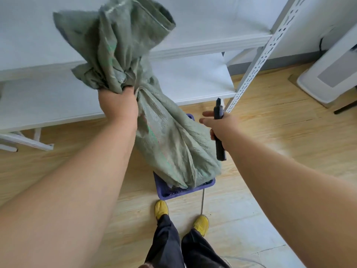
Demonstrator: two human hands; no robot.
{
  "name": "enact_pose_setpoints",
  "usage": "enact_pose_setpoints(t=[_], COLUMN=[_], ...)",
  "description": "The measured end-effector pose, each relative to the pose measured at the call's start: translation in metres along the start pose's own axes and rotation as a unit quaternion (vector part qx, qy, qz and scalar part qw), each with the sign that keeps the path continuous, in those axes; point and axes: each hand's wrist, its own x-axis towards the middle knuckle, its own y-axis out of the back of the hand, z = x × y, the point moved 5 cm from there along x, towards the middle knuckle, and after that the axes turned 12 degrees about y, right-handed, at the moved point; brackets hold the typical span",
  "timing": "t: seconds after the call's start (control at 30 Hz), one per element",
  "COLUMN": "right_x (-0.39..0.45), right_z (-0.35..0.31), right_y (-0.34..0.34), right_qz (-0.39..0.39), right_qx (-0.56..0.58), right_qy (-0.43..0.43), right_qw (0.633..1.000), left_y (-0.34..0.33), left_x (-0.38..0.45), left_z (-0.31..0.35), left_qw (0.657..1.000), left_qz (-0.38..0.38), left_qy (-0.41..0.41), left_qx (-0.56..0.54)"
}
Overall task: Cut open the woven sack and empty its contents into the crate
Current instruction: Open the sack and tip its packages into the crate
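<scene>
A grey-green woven sack (166, 140) hangs upright over a blue plastic crate (209, 183) on the floor, its lower end resting inside the crate. My left hand (117, 105) grips the bunched middle of the sack, and loose fabric stands up above the fist. My right hand (222, 124), just right of the sack, holds a black utility knife (220, 146) with some fingers stretched out toward the sack. A few contents show dimly in the crate under the sack; most of the crate is hidden.
White metal shelving (193, 45) stands right behind the crate, with a perforated upright (257, 68) at the right. A white appliance (332, 72) sits on the wood floor at far right. My feet in yellow shoes (201, 224) stand just before the crate.
</scene>
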Motion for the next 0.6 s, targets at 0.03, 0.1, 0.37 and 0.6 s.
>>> enact_pose_setpoints(t=[0.03, 0.1, 0.37, 0.6], right_x=[-0.003, -0.011, -0.028, -0.025], right_z=[0.001, 0.003, 0.02, 0.023], right_y=[-0.005, -0.018, -0.059, -0.07], right_qz=[-0.026, -0.088, -0.112, -0.069], right_qx=[-0.007, -0.05, -0.149, -0.139], right_qy=[0.011, 0.036, 0.07, 0.045], right_qw=[1.0, 0.994, 0.98, 0.987], left_y=[0.001, -0.001, -0.006, -0.015], left_x=[0.001, 0.0, -0.006, 0.002], left_z=[0.003, 0.007, -0.007, -0.017], left_qw=[1.0, 0.998, 0.978, 0.954], left_qz=[-0.009, -0.058, -0.15, -0.226], left_qy=[0.003, 0.011, 0.142, 0.191], left_qx=[-0.008, 0.036, 0.015, 0.044])
